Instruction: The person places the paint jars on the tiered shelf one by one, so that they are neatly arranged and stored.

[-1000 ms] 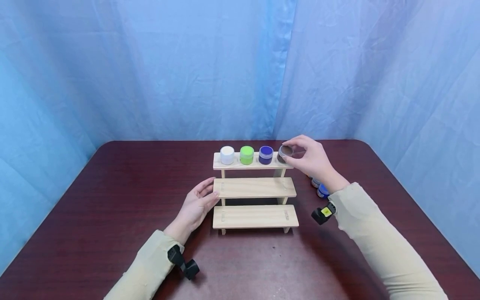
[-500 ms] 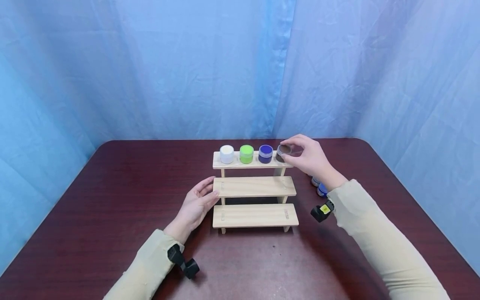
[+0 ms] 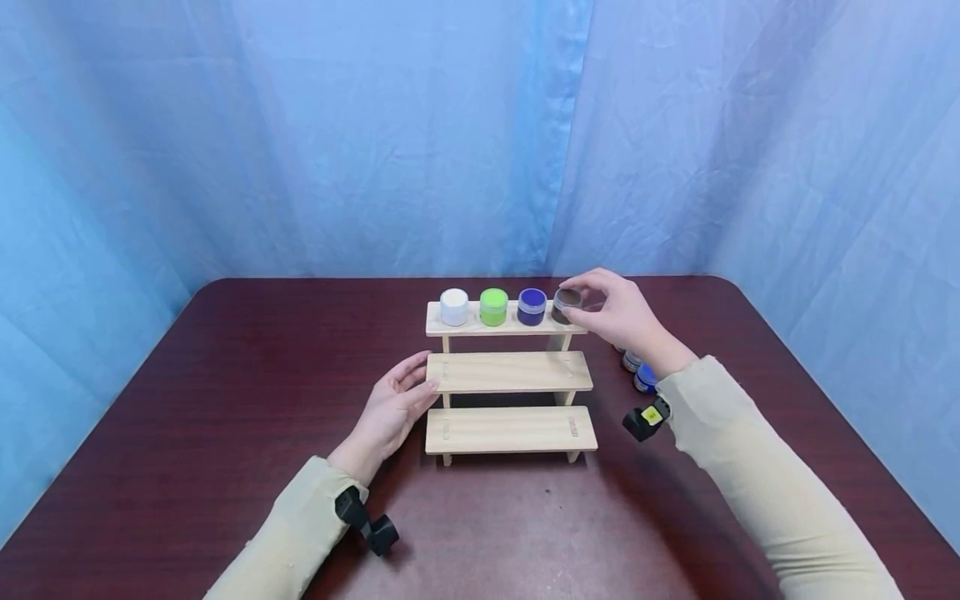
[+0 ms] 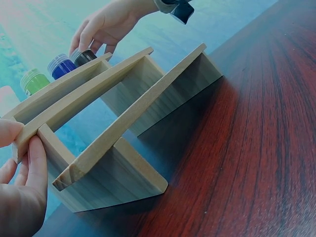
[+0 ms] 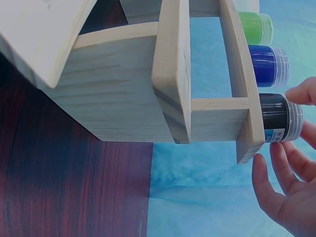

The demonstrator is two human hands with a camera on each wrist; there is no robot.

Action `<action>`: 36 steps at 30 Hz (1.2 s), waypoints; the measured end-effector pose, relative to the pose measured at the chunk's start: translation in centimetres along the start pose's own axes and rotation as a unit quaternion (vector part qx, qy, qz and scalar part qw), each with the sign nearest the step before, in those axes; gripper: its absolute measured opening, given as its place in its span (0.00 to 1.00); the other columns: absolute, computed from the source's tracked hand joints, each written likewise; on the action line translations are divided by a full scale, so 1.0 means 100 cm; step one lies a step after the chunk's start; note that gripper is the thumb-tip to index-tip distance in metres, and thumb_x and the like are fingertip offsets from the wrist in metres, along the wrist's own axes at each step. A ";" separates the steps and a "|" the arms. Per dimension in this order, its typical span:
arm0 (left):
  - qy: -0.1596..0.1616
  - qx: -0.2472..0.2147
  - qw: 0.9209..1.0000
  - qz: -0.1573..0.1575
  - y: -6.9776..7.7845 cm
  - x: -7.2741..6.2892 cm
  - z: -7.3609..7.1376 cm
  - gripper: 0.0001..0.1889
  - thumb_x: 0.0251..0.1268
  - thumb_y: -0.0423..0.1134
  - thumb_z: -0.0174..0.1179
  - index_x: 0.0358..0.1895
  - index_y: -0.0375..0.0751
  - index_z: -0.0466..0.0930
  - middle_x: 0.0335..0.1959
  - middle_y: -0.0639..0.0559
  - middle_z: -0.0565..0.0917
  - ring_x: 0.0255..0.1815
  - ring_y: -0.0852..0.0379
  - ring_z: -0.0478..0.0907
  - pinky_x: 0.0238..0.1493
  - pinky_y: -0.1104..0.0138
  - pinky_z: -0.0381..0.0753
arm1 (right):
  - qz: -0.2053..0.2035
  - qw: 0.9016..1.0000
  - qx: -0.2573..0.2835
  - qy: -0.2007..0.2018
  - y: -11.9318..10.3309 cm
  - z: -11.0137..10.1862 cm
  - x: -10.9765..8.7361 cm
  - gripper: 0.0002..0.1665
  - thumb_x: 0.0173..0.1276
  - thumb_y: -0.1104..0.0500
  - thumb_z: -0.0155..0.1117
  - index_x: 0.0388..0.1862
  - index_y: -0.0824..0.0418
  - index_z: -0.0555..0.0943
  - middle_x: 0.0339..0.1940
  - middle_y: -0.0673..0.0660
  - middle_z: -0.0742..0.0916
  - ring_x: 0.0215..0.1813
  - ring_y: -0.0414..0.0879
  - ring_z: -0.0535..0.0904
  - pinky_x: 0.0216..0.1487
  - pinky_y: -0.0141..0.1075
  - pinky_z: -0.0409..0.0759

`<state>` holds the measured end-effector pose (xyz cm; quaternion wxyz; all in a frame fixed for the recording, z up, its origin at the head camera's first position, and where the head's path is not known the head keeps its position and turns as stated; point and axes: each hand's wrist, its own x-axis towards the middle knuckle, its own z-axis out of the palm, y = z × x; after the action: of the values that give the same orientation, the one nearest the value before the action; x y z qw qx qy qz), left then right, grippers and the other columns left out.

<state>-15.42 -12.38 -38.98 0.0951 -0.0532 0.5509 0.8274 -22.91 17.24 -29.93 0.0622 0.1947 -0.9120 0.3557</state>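
A: Main thing?
B: Round dark-brown jar (image 5: 275, 112), clear ridged lid (image 5: 295, 122), right of centre in head view, on the top step (image 3: 475, 323) of a pale grained wooden rack (image 3: 512, 432).
A: Grip?
B: Right hand (image 3: 621, 312) pinches the jar; left hand (image 3: 388, 410) pinches the rack's middle step (image 3: 510, 372), left end.
A: Neighbours?
B: Squat white jar (image 3: 454, 308), lime-green jar (image 3: 493, 308), violet jar (image 3: 532, 308), same step. Glossy red-brown wood-grain table (image 3: 225, 408) under.
A: Changed?
B: Dark-brown jar's slightly further left than a second ago.

Left hand (image 3: 386, 412) pinching, right hand (image 3: 618, 312) pinching farther forward

left hand (image 4: 23, 200) gripping wooden stand (image 4: 129, 116), row of jars (image 4: 61, 69)
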 end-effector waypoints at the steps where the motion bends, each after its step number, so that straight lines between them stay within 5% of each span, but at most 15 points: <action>1: 0.000 0.000 1.000 0.000 0.000 0.000 0.000 0.30 0.66 0.19 0.47 0.71 0.33 0.55 0.42 0.55 0.72 0.35 0.68 0.76 0.42 0.78 0.79 | 0.001 1.000 0.002 -0.003 0.000 0.000 0.000 0.20 0.63 0.60 0.64 0.54 0.63 0.79 0.49 0.60 0.80 0.49 0.53 0.74 0.52 0.49 0.79; 36: -0.002 0.000 1.000 -0.001 -0.001 -0.002 -0.003 0.30 0.66 0.19 0.46 0.71 0.32 0.54 0.43 0.54 0.72 0.36 0.68 0.77 0.42 0.78 0.79 | -0.027 0.998 -0.003 0.051 0.021 -0.007 -0.038 0.19 0.59 0.64 0.67 0.50 0.66 0.80 0.47 0.61 0.81 0.43 0.52 0.77 0.49 0.51 0.81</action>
<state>-15.24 -12.62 -39.11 0.0972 -0.0517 0.5507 0.8274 -20.23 20.28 -31.71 0.1189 0.2003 -0.9033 0.3604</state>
